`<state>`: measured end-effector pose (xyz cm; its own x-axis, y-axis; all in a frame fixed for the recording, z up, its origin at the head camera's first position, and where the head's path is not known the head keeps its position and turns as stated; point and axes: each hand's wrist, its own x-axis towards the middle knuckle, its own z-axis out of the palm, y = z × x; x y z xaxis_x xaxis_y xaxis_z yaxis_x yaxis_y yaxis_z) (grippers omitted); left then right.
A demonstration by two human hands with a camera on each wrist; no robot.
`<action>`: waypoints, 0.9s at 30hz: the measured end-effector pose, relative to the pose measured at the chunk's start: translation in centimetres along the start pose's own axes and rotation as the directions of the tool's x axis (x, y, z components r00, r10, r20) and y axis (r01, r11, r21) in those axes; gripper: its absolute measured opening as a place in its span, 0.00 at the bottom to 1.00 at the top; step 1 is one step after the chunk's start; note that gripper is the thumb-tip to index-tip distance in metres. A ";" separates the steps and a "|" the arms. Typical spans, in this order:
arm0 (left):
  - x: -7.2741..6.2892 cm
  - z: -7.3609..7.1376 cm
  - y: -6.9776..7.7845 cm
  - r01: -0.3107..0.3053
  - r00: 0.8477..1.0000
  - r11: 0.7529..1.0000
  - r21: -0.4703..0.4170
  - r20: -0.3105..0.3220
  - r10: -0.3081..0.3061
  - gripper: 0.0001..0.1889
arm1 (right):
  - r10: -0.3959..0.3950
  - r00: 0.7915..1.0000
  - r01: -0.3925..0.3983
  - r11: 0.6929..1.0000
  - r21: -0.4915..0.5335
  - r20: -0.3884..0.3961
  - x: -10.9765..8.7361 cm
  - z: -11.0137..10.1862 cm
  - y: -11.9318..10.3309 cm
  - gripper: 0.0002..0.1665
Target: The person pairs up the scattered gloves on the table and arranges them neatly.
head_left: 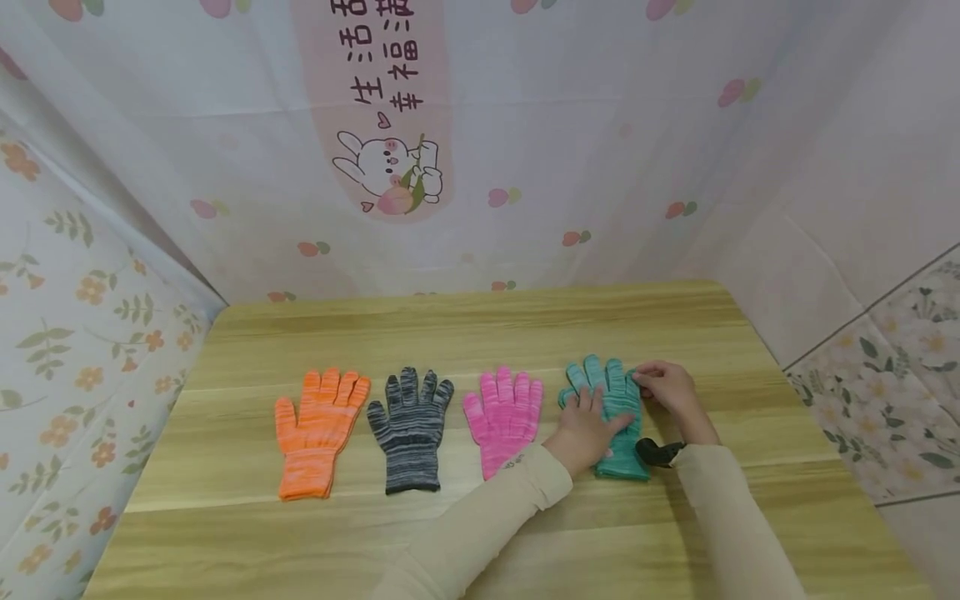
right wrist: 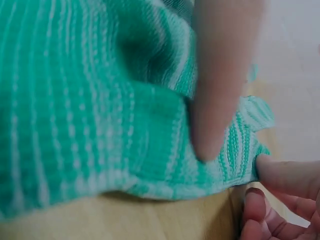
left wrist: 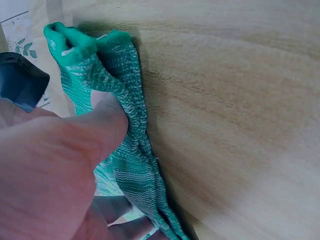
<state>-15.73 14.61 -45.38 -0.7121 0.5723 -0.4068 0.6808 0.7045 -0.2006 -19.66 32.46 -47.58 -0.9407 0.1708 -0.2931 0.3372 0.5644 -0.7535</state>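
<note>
A green-and-white knit glove (head_left: 621, 404) lies at the right end of a row of gloves, its fingers pointing away from me. My left hand (head_left: 585, 432) rests on it with fingers spread. In the left wrist view, the left thumb (left wrist: 107, 120) presses into the rumpled green knit (left wrist: 132, 175) near the cuff. My right hand (head_left: 669, 390) is at the glove's outermost right finger and pinches its tip. The right wrist view shows the right thumb and fingers (right wrist: 287, 180) at that tip, with a straight left digit (right wrist: 220, 85) pressing the knit beside it.
To the left lie a pink glove (head_left: 504, 412), partly covered by the left sleeve (head_left: 495, 517), a dark grey glove (head_left: 411, 433) and an orange glove (head_left: 318, 433). All rest on a wood-grain table (head_left: 247, 550). A printed curtain (head_left: 540, 150) hangs behind the table.
</note>
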 end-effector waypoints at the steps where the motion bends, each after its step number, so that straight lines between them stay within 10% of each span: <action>1: 0.1 0.0 0.0 -0.003 1.000 1.000 -0.008 0.008 0.003 0.35 | 0.000 1.000 0.000 1.000 -0.015 -0.004 0.1 0.0 0.0 0.21; 10: 0.3 0.5 -0.2 -0.027 1.000 0.999 -0.029 -0.007 0.026 0.33 | -0.016 0.999 0.018 0.998 -0.053 0.047 0.6 -0.2 -0.5 0.19; 27: -0.5 2.7 1.9 0.032 0.972 0.999 -0.033 -0.233 -0.039 0.24 | 0.010 0.998 -0.008 0.999 -0.037 0.061 0.9 -0.3 -0.6 0.18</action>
<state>-13.66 14.55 -47.99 -0.7587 0.6262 -0.1795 0.6512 0.7363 -0.1838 -20.66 32.50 -47.26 -0.9332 0.1273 -0.3361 0.3434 0.5923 -0.7289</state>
